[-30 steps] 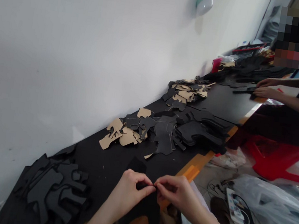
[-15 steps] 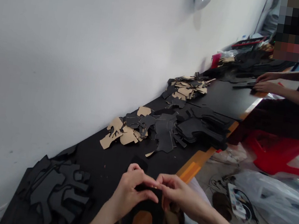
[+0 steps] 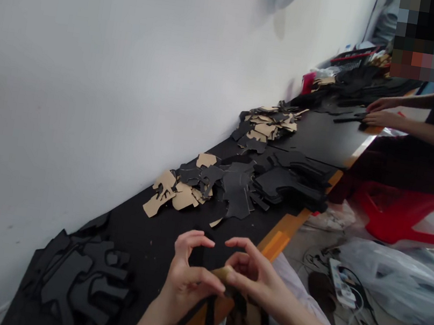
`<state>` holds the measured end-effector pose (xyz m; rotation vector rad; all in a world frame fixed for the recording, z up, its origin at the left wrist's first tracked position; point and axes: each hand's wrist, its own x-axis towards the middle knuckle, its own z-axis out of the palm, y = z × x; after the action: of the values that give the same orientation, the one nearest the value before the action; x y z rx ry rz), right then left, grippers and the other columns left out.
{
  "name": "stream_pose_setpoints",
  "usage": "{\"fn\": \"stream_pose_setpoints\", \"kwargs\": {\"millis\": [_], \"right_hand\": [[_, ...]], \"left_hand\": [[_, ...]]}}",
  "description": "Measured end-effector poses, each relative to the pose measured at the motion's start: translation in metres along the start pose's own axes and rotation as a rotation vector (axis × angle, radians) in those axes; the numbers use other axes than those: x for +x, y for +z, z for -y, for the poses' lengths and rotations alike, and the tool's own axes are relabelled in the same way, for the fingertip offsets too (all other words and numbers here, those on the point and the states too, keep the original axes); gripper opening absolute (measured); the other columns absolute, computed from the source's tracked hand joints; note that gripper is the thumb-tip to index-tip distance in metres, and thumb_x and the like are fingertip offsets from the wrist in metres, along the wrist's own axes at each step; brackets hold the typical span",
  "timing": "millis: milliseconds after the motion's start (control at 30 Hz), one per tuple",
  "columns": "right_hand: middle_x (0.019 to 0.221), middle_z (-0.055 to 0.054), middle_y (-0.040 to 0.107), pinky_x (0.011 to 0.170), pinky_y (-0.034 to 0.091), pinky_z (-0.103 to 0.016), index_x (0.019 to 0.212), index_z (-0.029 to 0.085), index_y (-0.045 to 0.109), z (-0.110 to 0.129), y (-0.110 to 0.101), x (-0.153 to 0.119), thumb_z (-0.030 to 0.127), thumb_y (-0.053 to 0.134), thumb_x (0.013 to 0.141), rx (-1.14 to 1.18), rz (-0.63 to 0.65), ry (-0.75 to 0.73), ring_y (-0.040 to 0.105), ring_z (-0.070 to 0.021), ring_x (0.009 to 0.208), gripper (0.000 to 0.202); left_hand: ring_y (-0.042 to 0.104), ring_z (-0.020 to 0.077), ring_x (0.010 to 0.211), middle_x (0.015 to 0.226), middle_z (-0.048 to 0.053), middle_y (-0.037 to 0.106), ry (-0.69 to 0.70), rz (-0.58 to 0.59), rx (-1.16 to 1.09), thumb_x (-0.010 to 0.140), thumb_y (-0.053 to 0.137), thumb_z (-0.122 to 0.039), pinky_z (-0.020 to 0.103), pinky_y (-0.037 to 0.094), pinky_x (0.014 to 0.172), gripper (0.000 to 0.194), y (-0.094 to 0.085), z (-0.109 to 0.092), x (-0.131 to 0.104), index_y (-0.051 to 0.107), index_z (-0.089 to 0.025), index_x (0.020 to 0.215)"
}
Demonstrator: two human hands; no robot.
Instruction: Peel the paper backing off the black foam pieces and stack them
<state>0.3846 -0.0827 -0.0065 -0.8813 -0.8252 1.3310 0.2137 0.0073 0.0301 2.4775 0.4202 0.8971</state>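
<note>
My left hand (image 3: pixel 186 274) and my right hand (image 3: pixel 255 271) meet over the table's front edge. Between them is a small tan-faced piece (image 3: pixel 220 272), mostly hidden by my fingers. My right thumb presses on it, with the fingers curled behind. The left thumb lies along its near side, while the left index finger arches above, its tip apart from the right one. A dark strip (image 3: pixel 210 313) hangs below, apparently part of the same piece. Left of my hands lies a pile of black cut-out pieces (image 3: pixel 71 276).
Ahead are black and tan cut pieces (image 3: pixel 233 186) and another heap (image 3: pixel 265 126). Orange edging (image 3: pixel 279 239) lines the black table (image 3: pixel 138 254). A co-worker's hands (image 3: pixel 385 114) work at the far right. On the floor are a red stool (image 3: pixel 388 215), plastic bags (image 3: pixel 379 279) and a power strip (image 3: pixel 339 284).
My index fingertips have parted and lifted, leaving a gap between them. The wide black part below my hands no longer shows; a tan face shows between the thumbs. The view has shifted slightly.
</note>
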Motion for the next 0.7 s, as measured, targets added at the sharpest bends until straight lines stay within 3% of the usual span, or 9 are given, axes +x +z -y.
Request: {"fn": "stream_pose_setpoints", "kwargs": {"millis": [167, 267, 400, 567, 700], "right_hand": [[0.067, 0.006, 0.055, 0.050, 0.031, -0.018, 0.101, 0.021, 0.049, 0.000, -0.006, 0.004, 0.044, 0.075, 0.070, 0.050, -0.125, -0.010, 0.046, -0.0070, 0.055, 0.046], [0.066, 0.007, 0.054, 0.051, 0.033, -0.018, 0.098, 0.021, 0.050, -0.001, -0.012, 0.005, 0.043, 0.079, 0.067, 0.162, -0.258, -0.005, 0.046, -0.0070, 0.055, 0.048], [0.066, 0.006, 0.055, 0.053, 0.037, -0.018, 0.094, 0.022, 0.053, -0.005, -0.018, -0.001, 0.041, 0.081, 0.065, 0.225, -0.402, -0.051, 0.050, -0.0083, 0.058, 0.044], [0.068, 0.005, 0.057, 0.053, 0.042, -0.016, 0.084, 0.022, 0.057, -0.005, -0.032, -0.014, 0.036, 0.083, 0.063, 0.252, -0.590, -0.098, 0.052, -0.0086, 0.060, 0.036], [0.072, 0.004, 0.063, 0.057, 0.047, -0.015, 0.081, 0.023, 0.060, -0.009, -0.069, -0.036, 0.035, 0.086, 0.054, 0.280, -0.770, -0.058, 0.057, -0.0096, 0.064, 0.039]], "left_hand": [[0.034, 0.0275, 0.124, 0.115, 0.005, 0.050, 0.014, 0.057, -0.077, 0.074, 0.071, -0.034, 0.042, 0.036, 0.103, 0.012, -0.001, 0.008, -0.006, 0.075, -0.033, 0.062], [0.035, 0.0278, 0.125, 0.115, 0.005, 0.051, 0.005, 0.003, -0.203, 0.071, 0.073, -0.038, 0.044, 0.033, 0.106, 0.017, 0.003, 0.025, -0.012, 0.073, -0.030, 0.056], [0.039, 0.0291, 0.125, 0.114, 0.006, 0.055, -0.110, -0.087, -0.515, 0.067, 0.077, -0.040, 0.043, 0.034, 0.106, 0.027, 0.010, 0.044, -0.020, 0.067, -0.023, 0.048], [0.054, 0.0230, 0.109, 0.091, 0.003, 0.060, -0.335, -0.312, -0.952, 0.065, 0.080, -0.037, 0.040, 0.039, 0.103, 0.049, 0.004, 0.051, -0.015, 0.047, -0.016, 0.034], [0.059, 0.0128, 0.079, 0.072, -0.004, 0.054, -0.542, -0.666, -1.200, 0.065, 0.079, -0.038, 0.036, 0.050, 0.088, 0.043, -0.030, 0.048, 0.002, 0.047, -0.016, 0.047]]}}
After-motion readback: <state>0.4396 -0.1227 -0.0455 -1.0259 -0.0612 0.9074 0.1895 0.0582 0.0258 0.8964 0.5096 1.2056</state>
